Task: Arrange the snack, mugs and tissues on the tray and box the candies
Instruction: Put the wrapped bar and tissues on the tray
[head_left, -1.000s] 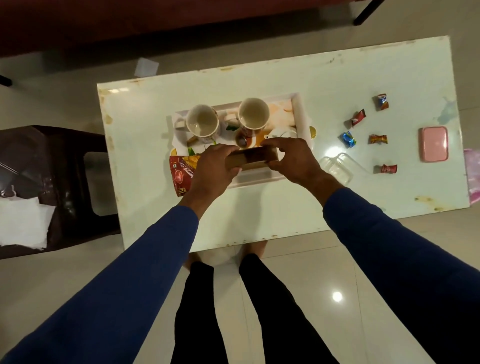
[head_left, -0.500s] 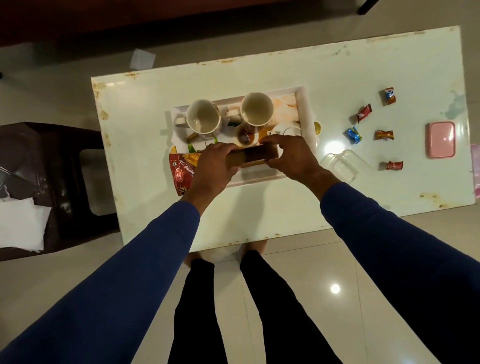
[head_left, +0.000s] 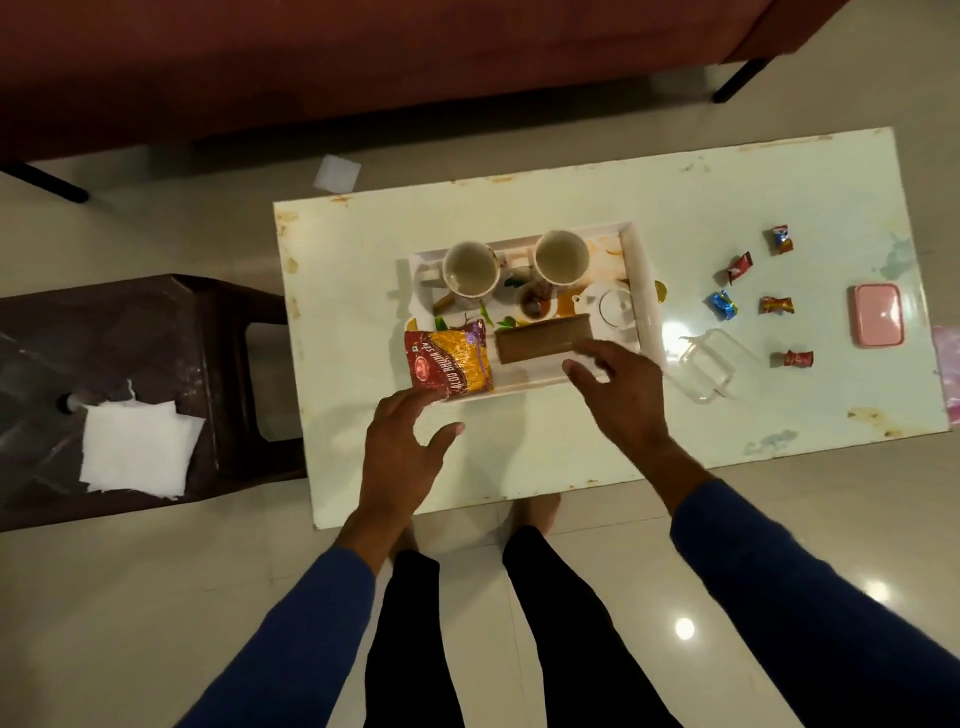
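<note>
Now both hands, left (head_left: 402, 457) and right (head_left: 621, 395), hover open and empty. Next, gather the candies (head_left: 723, 304) individually into the clear box (head_left: 709, 371).

Two long sleeves, dark blue, plain cloth with no print, logo or cuff button in sight. Left sleeve (head_left: 291, 639) runs from the lower left of the frame up toward centre and ends at the wrist. Right sleeve (head_left: 810, 597) fills the lower right corner, wider and darker there, and ends at the wrist right of centre. Left hand (head_left: 400, 457) and right hand (head_left: 618, 395) bare: no rings, watch, bands or gloves visible. Black trousers (head_left: 550, 639), close-fitting, two separate legs down the lower centre, plain fabric. Bare feet (head_left: 535, 512) just show above the trouser hems, at the table's near edge, partly hidden.
</note>
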